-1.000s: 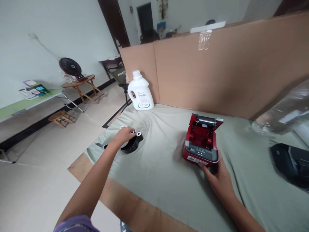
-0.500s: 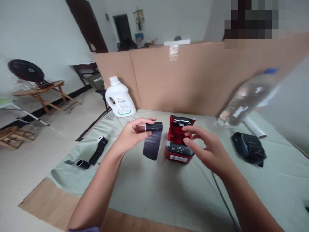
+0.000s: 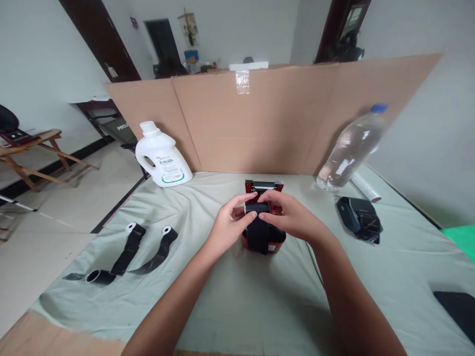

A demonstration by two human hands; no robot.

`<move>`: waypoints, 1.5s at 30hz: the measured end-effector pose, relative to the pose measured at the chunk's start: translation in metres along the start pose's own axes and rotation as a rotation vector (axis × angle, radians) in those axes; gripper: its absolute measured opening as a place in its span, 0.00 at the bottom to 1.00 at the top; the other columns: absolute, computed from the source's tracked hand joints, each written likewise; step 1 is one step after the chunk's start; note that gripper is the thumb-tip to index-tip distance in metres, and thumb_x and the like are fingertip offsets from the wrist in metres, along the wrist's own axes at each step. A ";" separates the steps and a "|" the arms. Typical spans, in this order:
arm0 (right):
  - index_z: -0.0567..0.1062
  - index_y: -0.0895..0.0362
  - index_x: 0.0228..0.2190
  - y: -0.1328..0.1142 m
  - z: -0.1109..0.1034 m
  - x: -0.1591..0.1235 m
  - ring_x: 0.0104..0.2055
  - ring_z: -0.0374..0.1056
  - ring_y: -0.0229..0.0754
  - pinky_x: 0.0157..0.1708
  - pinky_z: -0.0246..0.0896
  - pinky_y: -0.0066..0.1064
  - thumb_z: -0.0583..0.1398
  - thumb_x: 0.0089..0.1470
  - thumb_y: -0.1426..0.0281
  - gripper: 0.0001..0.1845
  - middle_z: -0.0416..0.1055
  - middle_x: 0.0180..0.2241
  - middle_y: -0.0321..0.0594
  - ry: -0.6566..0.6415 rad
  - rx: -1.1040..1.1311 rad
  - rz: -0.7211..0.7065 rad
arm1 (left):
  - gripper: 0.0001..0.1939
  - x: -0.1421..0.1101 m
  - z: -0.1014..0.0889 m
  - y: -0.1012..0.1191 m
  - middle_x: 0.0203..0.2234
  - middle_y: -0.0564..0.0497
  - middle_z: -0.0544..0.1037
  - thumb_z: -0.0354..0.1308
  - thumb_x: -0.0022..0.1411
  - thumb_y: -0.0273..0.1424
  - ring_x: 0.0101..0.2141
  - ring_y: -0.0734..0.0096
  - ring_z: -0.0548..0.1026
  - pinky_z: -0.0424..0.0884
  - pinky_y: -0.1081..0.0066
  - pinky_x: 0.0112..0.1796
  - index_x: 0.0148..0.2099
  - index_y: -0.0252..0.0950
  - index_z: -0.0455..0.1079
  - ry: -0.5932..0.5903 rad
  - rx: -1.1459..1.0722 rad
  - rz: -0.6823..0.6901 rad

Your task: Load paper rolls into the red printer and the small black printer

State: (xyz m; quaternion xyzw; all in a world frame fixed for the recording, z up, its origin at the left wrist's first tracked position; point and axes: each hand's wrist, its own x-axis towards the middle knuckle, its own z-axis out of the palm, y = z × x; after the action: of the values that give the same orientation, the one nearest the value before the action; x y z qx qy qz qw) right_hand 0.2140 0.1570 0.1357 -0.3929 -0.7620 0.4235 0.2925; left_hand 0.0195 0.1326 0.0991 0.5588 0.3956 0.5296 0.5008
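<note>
Both my hands grip a small black paper roll (image 3: 257, 232), its loose strip hanging down over the front of a red and black printer (image 3: 273, 247). My left hand (image 3: 233, 217) pinches the roll's left end between thumb and fingers. On the roll's right end, my right hand (image 3: 289, 212) is closed in the same way. The printer's lid (image 3: 264, 186) is raised at the back. My hands and the roll hide most of the printer's inside.
Several unrolled black rolls (image 3: 126, 249) lie on the green cloth (image 3: 215, 311) at left. A white detergent jug (image 3: 163, 158) leans by the cardboard panel (image 3: 245, 123). To the right are a clear bottle (image 3: 349, 148), a white tube (image 3: 365, 187) and a black plastic-wrapped device (image 3: 359, 220).
My left hand has carried the black roll right, over the printer. My right hand has moved from the printer's opening onto the roll. The view has turned rightward.
</note>
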 end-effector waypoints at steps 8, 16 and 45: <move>0.72 0.54 0.37 0.025 -0.009 0.007 0.35 0.68 0.42 0.35 0.59 0.32 0.61 0.51 0.71 0.08 0.74 0.34 0.36 0.079 -0.268 0.097 | 0.51 -0.019 0.014 -0.012 0.31 0.53 0.79 0.69 0.56 0.35 0.27 0.72 0.77 0.73 0.73 0.29 0.73 0.38 0.45 0.037 -0.054 -0.376; 0.78 0.53 0.46 0.049 0.011 0.020 0.48 0.71 0.50 0.47 0.58 0.39 0.60 0.57 0.73 0.16 0.79 0.45 0.42 0.079 -0.539 0.231 | 0.45 -0.040 0.017 -0.015 0.28 0.52 0.79 0.63 0.61 0.32 0.21 0.72 0.75 0.69 0.73 0.26 0.75 0.44 0.48 -0.259 0.110 -0.489; 0.71 0.53 0.28 0.088 -0.013 0.030 0.38 0.70 0.45 0.44 0.64 0.39 0.56 0.58 0.54 0.17 0.75 0.33 0.39 0.514 0.022 0.074 | 0.30 -0.032 0.012 -0.012 0.34 0.44 0.84 0.60 0.65 0.32 0.26 0.70 0.79 0.70 0.73 0.27 0.68 0.34 0.65 -0.429 0.150 -0.552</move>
State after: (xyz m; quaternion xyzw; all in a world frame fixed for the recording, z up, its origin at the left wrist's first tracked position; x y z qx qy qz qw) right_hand 0.2395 0.2167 0.0678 -0.5120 -0.6432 0.3284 0.4651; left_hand 0.0283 0.1019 0.0815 0.5647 0.4552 0.2144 0.6541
